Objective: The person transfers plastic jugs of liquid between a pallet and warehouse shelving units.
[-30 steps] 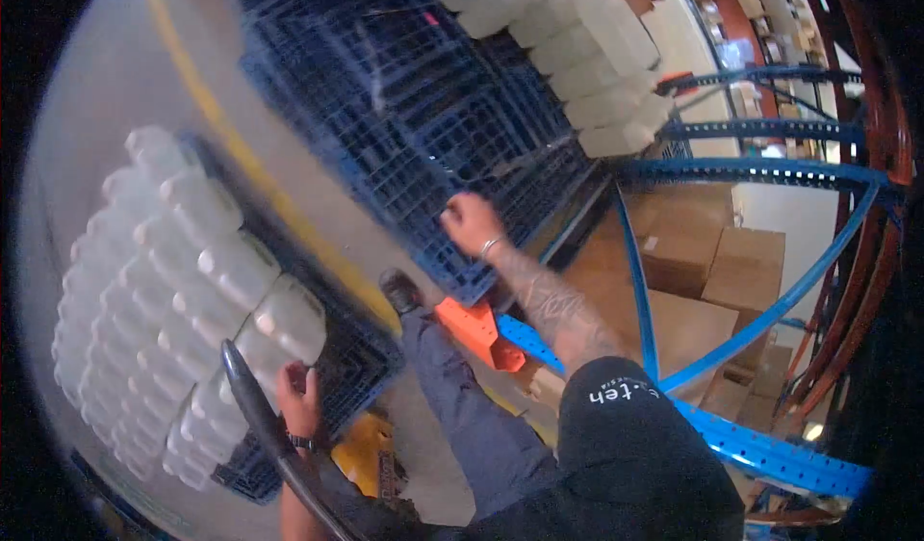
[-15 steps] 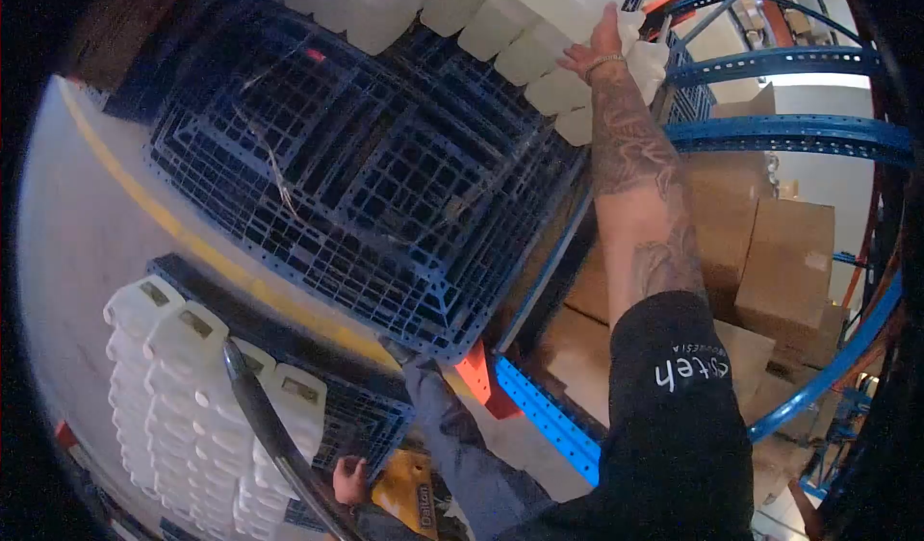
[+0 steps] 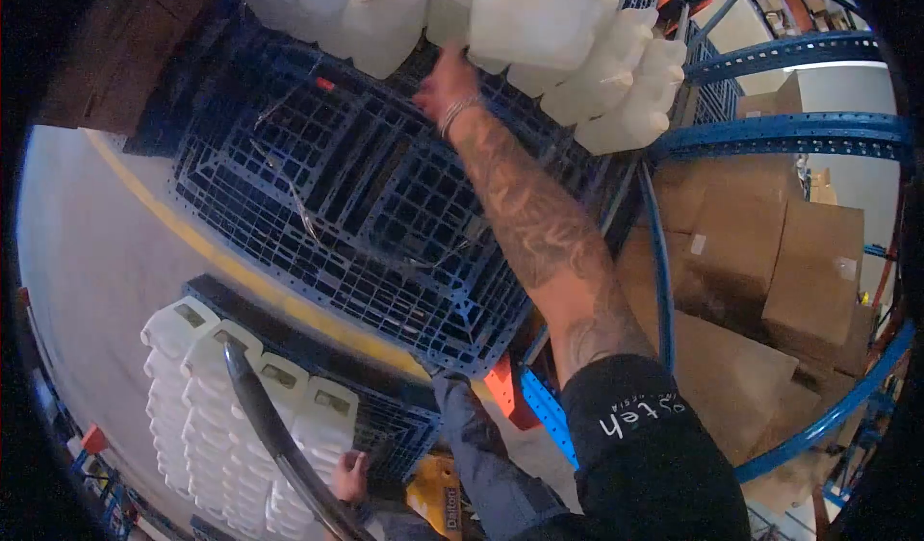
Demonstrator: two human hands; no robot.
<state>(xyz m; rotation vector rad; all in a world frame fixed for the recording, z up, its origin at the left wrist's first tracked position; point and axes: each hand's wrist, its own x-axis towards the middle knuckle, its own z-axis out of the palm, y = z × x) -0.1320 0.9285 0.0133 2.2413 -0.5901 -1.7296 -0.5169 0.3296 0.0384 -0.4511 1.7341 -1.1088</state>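
My right hand (image 3: 449,89) reaches out at the top, slightly blurred, its fingers apart. The fingertips are right at the lower left corner of a large whitish plastic jug (image 3: 532,16), which stands among other jugs on a dark plastic pallet (image 3: 385,204). A cap shows on a similar jug (image 3: 387,21) to the left. Low in the view is my left hand (image 3: 348,476), its fingers curled and partly hidden behind a black curved bar (image 3: 265,416); what it holds, if anything, I cannot tell. Beside it, stacked white jugs (image 3: 260,387) stand on another dark pallet.
A blue rack beam (image 3: 789,135) runs along the right, with cardboard boxes (image 3: 731,252) beneath it. An orange and blue rack part (image 3: 510,397) is near my leg. A yellow floor line (image 3: 250,270) passes between the pallets. Below is a yellow part with lettering (image 3: 438,493).
My right hand has moved left and slightly down from the right-hand jugs. The large jug has turned from slanting to nearly straight. The view has shifted a little; my left hand stays low.
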